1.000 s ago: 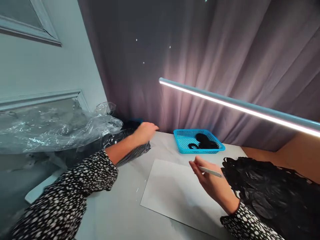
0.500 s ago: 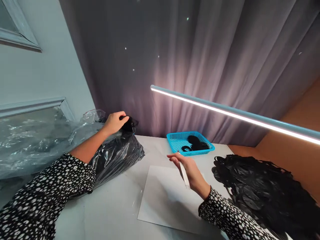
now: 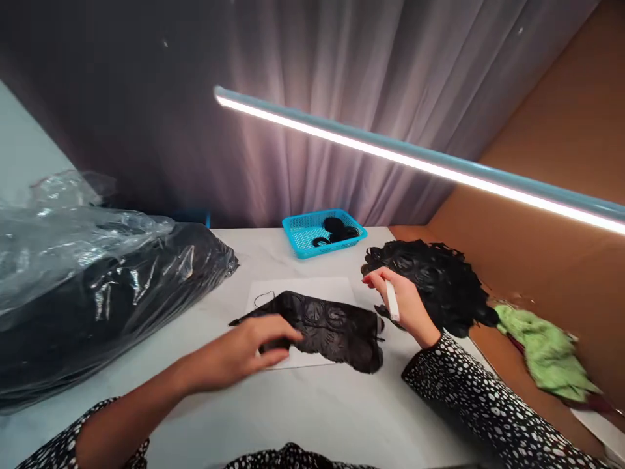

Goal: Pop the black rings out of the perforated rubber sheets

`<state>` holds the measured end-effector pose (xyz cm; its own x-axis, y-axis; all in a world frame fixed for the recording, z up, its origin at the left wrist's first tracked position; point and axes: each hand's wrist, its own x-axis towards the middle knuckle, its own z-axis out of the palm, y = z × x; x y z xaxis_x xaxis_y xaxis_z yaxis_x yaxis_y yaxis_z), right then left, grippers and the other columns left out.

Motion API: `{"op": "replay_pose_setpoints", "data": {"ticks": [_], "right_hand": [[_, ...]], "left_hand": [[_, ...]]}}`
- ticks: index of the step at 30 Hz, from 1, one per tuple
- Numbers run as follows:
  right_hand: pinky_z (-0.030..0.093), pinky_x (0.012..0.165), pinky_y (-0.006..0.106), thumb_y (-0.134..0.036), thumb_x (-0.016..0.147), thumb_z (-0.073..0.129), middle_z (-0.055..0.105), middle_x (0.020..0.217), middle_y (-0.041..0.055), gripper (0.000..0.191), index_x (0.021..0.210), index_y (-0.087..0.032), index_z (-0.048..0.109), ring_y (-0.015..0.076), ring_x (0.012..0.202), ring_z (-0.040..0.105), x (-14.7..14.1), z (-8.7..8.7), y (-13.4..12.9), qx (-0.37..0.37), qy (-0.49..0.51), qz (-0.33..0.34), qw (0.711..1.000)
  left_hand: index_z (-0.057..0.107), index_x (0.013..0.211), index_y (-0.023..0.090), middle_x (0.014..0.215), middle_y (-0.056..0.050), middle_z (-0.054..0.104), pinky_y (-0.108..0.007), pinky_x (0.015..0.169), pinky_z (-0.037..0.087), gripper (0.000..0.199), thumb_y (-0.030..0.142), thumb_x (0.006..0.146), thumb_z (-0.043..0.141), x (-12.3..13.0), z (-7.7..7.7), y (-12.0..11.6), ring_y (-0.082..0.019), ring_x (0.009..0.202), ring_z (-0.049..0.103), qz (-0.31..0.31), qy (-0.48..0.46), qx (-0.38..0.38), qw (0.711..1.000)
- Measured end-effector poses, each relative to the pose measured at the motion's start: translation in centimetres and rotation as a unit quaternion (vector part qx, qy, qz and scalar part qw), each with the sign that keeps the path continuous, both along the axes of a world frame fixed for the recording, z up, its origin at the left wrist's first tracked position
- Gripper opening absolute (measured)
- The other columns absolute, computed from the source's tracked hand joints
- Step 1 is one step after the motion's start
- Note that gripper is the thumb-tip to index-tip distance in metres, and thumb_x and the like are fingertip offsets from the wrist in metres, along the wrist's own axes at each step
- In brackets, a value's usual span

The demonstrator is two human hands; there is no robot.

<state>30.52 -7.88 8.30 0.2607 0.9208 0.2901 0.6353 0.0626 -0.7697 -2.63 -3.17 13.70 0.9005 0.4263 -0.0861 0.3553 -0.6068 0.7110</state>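
Observation:
A thin black sheet [image 3: 336, 332] with round shapes marked in it lies over a white board [image 3: 307, 286] on the table. My left hand [image 3: 239, 348] is at the sheet's left edge, thumb and fingers apart, with no firm grip visible. A loose black thread [image 3: 263, 298] curls out at the sheet's upper left. In my right hand [image 3: 410, 306] is a slim white tool [image 3: 392, 301], its working end hidden by the fingers. That hand hovers just right of the sheet, in front of a heap of black pieces [image 3: 439, 280].
A blue mesh basket [image 3: 297, 241] with black rings and round pieces stands at the back. Large clear plastic bags [image 3: 122, 286] with black contents fill the left side. A lit tube lamp [image 3: 390, 146] hangs across above. Green cloth [image 3: 547, 352] lies at right.
My left hand has come from the black material on the bag to the board, where the black sheet now lies. The view has turned right. My right hand still holds the white tool.

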Motion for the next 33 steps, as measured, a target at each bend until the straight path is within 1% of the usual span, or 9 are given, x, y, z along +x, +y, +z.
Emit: {"op": "replay_pose_setpoints", "data": {"ticks": [4,9,12,16,20,23,26,30,33], "right_hand": [[0.052,0.083,0.036,-0.038,0.093,0.056,0.072,0.100,0.0068,0.022,0.098,-0.021,0.069,0.0226,0.091,0.067,0.0,-2.9,-2.5,-0.052,-0.083,0.111,0.989],[0.048,0.101,0.051,-0.028,0.081,0.074,0.060,0.134,0.0132,0.039,0.118,-0.021,0.064,0.0309,0.122,0.056,0.1,-7.1,-3.5,-0.002,-0.202,0.136,0.970],[0.051,0.095,0.052,-0.025,0.090,0.063,0.066,0.125,0.0120,0.016,0.104,-0.021,0.069,0.0305,0.116,0.060,0.6,-8.6,-3.3,0.018,-0.248,0.135,0.959],[0.052,0.093,0.049,-0.023,0.097,0.049,0.070,0.119,0.0094,0.021,0.093,-0.022,0.069,0.0283,0.111,0.064,0.8,-8.8,-3.7,0.039,-0.233,0.130,0.963],[0.054,0.080,0.035,-0.036,0.097,0.046,0.073,0.104,0.0086,0.028,0.088,-0.021,0.068,0.0233,0.092,0.068,1.1,-6.8,-3.7,-0.005,-0.100,0.068,0.993],[0.047,0.062,0.027,-0.047,0.094,0.046,0.070,0.076,0.0044,0.038,0.079,-0.019,0.065,0.0189,0.069,0.063,2.2,-3.9,-1.6,-0.047,-0.048,0.022,0.998],[0.039,0.057,0.026,-0.053,0.090,0.047,0.062,0.065,0.0022,0.044,0.069,-0.018,0.061,0.0167,0.062,0.055,3.5,-0.6,2.3,-0.022,-0.059,-0.011,0.998],[0.031,0.054,0.026,-0.061,0.087,0.047,0.054,0.058,0.0010,0.050,0.063,-0.018,0.056,0.0146,0.057,0.046,4.6,3.4,5.9,0.040,-0.070,-0.021,0.997],[0.033,0.055,0.025,-0.062,0.087,0.048,0.057,0.064,0.0015,0.048,0.069,-0.018,0.058,0.0148,0.059,0.047,4.5,5.7,5.8,0.071,-0.039,0.003,0.997]], "left_hand": [[0.057,0.132,0.027,0.137,-0.010,0.054,-0.044,0.102,0.043,0.040,0.042,0.094,0.055,-1.1,-5.3,3.9,-0.030,0.124,0.053,0.068,0.064,0.175,0.980],[0.041,0.143,0.021,0.145,-0.015,0.047,-0.054,0.106,0.040,0.073,0.057,0.084,0.065,-1.5,-9.9,3.0,-0.036,0.133,0.044,0.102,0.078,0.262,0.957],[0.056,0.125,0.016,0.142,-0.016,0.050,-0.059,0.109,0.034,0.049,0.052,0.092,0.056,-1.5,-11.6,1.5,-0.038,0.139,0.037,0.114,0.051,0.327,0.937],[0.064,0.101,0.016,0.134,-0.012,0.059,-0.055,0.111,0.035,0.027,0.026,0.100,0.039,-2.0,-12.3,0.5,-0.031,0.137,0.042,0.120,0.007,0.346,0.931],[0.066,0.102,0.018,0.117,-0.009,0.069,-0.042,0.100,0.048,0.027,0.026,0.098,0.041,-3.0,-10.2,1.6,-0.025,0.119,0.059,0.163,-0.031,0.291,0.942],[0.067,0.098,0.020,0.095,-0.004,0.073,-0.032,0.077,0.052,0.028,0.030,0.092,0.042,-3.1,-6.7,4.8,-0.021,0.086,0.068,0.216,0.009,0.228,0.949],[0.066,0.082,0.020,0.064,0.002,0.063,-0.026,0.055,0.041,0.025,0.033,0.083,0.045,-2.4,-2.3,9.4,-0.016,0.055,0.057,0.259,0.084,0.221,0.937],[0.065,0.080,0.020,0.062,0.003,0.058,-0.025,0.056,0.036,0.022,0.031,0.077,0.046,-1.9,2.8,13.0,-0.015,0.056,0.052,0.282,0.066,0.269,0.919],[0.068,0.087,0.021,0.075,0.001,0.065,-0.026,0.066,0.042,0.023,0.033,0.078,0.050,-3.1,4.4,12.0,-0.017,0.067,0.059,0.252,0.028,0.292,0.922]]}}
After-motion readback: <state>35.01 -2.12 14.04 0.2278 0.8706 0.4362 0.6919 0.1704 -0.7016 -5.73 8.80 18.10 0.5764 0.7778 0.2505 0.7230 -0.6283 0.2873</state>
